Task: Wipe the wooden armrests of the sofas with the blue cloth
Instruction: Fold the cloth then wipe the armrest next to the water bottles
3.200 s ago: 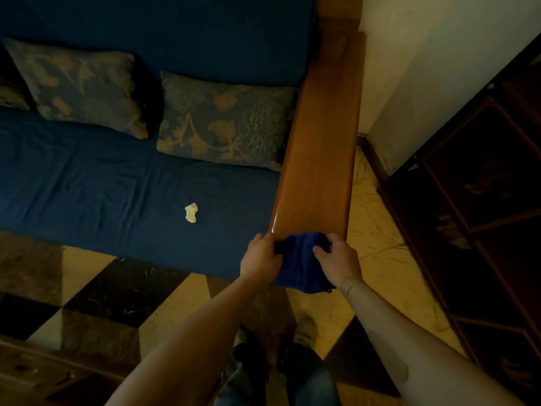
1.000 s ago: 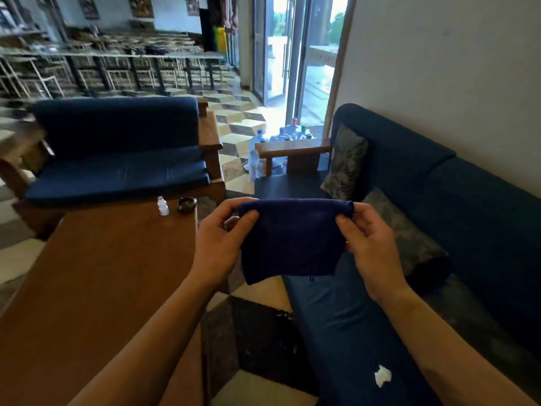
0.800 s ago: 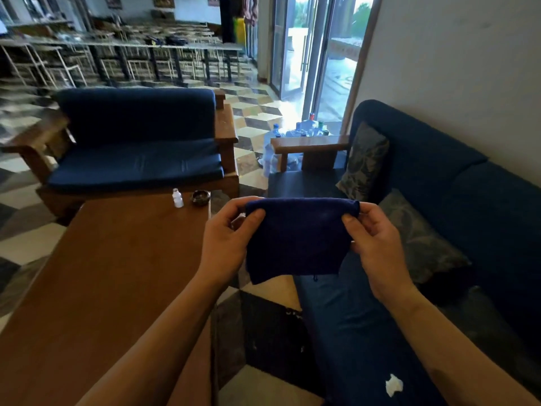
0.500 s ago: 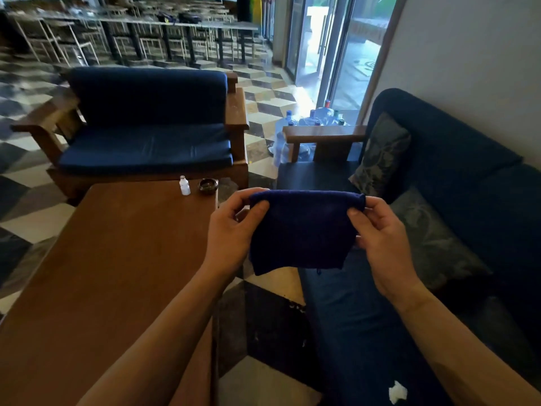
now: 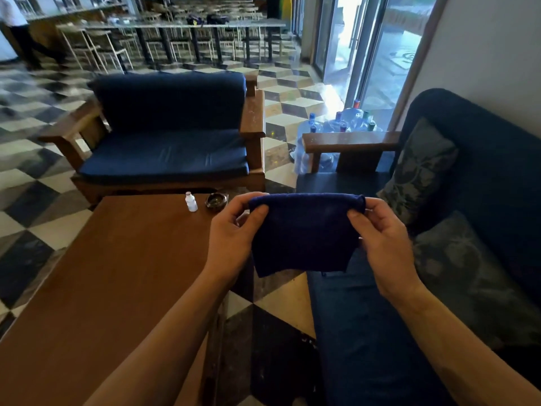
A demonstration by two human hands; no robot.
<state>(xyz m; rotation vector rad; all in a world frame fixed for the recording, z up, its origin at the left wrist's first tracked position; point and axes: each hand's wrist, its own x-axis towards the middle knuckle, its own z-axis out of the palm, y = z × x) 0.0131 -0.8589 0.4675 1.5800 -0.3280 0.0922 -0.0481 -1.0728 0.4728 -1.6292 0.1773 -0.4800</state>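
Note:
The blue cloth (image 5: 304, 232) hangs folded in the air in front of me, stretched between both hands. My left hand (image 5: 231, 238) pinches its left top corner and my right hand (image 5: 383, 241) pinches its right top corner. Beyond the cloth, the long blue sofa (image 5: 366, 332) on the right ends in a wooden armrest (image 5: 351, 140). A smaller blue sofa (image 5: 167, 136) faces me across the room, with a wooden armrest on its right (image 5: 253, 112) and another on its left (image 5: 70, 124).
A wooden coffee table (image 5: 117, 276) fills the lower left, with a small white bottle (image 5: 191, 201) and a dark ashtray (image 5: 216, 200) at its far edge. Patterned cushions (image 5: 418, 171) lie on the long sofa. Water jugs (image 5: 342, 124) stand behind its armrest. A person (image 5: 17, 30) walks at far left.
From wiping the end of an armrest, I have turned to face down the room and now hold the cloth spread in the air. My view has since tilted down slightly; the hands hold steady.

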